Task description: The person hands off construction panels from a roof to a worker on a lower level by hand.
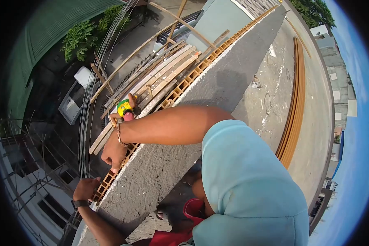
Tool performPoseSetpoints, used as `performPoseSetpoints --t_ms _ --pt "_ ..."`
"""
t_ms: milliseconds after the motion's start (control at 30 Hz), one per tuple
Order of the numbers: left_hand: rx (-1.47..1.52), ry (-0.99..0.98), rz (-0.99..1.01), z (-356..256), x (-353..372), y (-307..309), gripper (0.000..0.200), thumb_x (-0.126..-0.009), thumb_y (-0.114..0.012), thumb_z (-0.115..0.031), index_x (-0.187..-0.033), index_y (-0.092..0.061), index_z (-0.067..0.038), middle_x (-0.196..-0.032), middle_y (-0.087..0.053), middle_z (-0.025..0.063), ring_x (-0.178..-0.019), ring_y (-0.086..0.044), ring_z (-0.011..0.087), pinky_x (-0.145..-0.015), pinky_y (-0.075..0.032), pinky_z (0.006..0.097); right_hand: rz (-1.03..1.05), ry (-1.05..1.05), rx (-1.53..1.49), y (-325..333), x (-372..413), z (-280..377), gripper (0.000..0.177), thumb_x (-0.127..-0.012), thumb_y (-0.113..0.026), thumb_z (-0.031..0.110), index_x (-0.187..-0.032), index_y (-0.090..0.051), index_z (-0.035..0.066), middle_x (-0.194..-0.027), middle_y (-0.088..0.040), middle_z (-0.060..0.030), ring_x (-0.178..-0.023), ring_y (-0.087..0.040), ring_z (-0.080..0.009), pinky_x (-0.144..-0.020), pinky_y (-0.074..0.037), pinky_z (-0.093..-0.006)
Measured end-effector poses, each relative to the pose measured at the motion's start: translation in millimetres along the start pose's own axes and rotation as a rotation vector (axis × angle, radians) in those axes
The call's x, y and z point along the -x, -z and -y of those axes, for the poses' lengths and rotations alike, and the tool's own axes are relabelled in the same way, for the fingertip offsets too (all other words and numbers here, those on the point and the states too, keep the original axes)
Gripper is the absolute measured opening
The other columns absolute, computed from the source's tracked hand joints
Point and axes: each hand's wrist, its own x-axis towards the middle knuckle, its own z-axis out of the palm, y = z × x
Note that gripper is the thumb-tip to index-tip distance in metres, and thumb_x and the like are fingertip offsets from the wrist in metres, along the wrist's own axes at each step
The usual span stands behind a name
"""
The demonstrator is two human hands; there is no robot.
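Note:
My left hand (86,189), with a dark band on its wrist, is at the lower end of a row of orange hollow blocks (186,85). Its thumb shows, but the other fingers are mostly hidden. Farther up the row, my right hand (115,153) is closed, fingers curled down against the blocks; what it may hold is hidden. A chain bracelet (119,135) circles the right wrist. Rough grey mortar (156,172) covers the wall face beside the blocks.
Beyond the wall, lower down, is a person in a yellow and green shirt (124,107) beside long wooden planks (168,76). Overhead wires (86,119) run past the edge. Long orange-brown bars (295,106) lie on the concrete floor (317,123) at the right.

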Motion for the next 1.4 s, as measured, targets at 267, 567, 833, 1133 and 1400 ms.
performPoseSetpoints --t_ms 267,567,833,1133,1400 --pt "0.178 0.074 0.003 -3 21 2 0.068 -0.086 -0.043 -0.063 -0.097 -0.064 0.001 -0.068 -0.059 0.0153 -0.062 -0.061 0.0253 -0.064 -0.046 0.0365 -0.414 -0.118 -0.021 -3 60 25 0.045 -0.081 -0.059 0.042 -0.108 -0.055 0.006 -0.106 -0.055 -0.0180 -0.096 -0.058 -0.0342 -0.081 -0.045 -0.0441" --pt "0.135 0.298 -0.493 -28 33 -56 0.068 -0.080 -0.040 -0.067 -0.097 -0.070 -0.008 -0.091 -0.065 0.0230 -0.090 -0.062 0.0380 -0.079 -0.046 0.0430 -1.236 -0.876 0.537 -81 241 -16 0.040 -0.083 -0.055 0.036 -0.115 -0.053 0.012 -0.115 -0.043 -0.0175 -0.112 -0.040 -0.0372 -0.090 -0.028 -0.0609" --pt "0.159 0.293 -0.506 -29 34 -50 0.066 -0.078 -0.044 -0.064 -0.103 -0.068 -0.007 -0.098 -0.064 0.0228 -0.096 -0.060 0.0375 -0.085 -0.045 0.0419 -1.133 -0.929 0.513 -87 234 -25 0.046 -0.085 -0.048 0.041 -0.123 -0.047 0.015 -0.120 -0.037 -0.0175 -0.114 -0.038 -0.0346 -0.094 -0.019 -0.0627" --pt "0.048 0.288 -0.472 -11 23 -54 0.070 -0.082 -0.037 -0.066 -0.104 -0.066 -0.007 -0.099 -0.064 0.0219 -0.097 -0.059 0.0381 -0.084 -0.044 0.0426 -1.188 -0.919 0.371 -83 233 -20 0.050 -0.081 -0.054 0.038 -0.123 -0.046 0.013 -0.121 -0.033 -0.0162 -0.117 -0.034 -0.0347 -0.095 -0.018 -0.0611" --pt "0.227 0.186 -0.288 10 16 -44 0.071 -0.084 -0.039 -0.064 -0.108 -0.063 -0.002 -0.097 -0.064 0.0171 -0.091 -0.059 0.0259 -0.087 -0.040 0.0331 -1.365 -0.575 0.155 -91 251 -24 0.050 -0.075 -0.059 0.028 -0.121 -0.047 0.013 -0.125 -0.029 -0.0175 -0.121 -0.029 -0.0378 -0.091 -0.018 -0.0658"
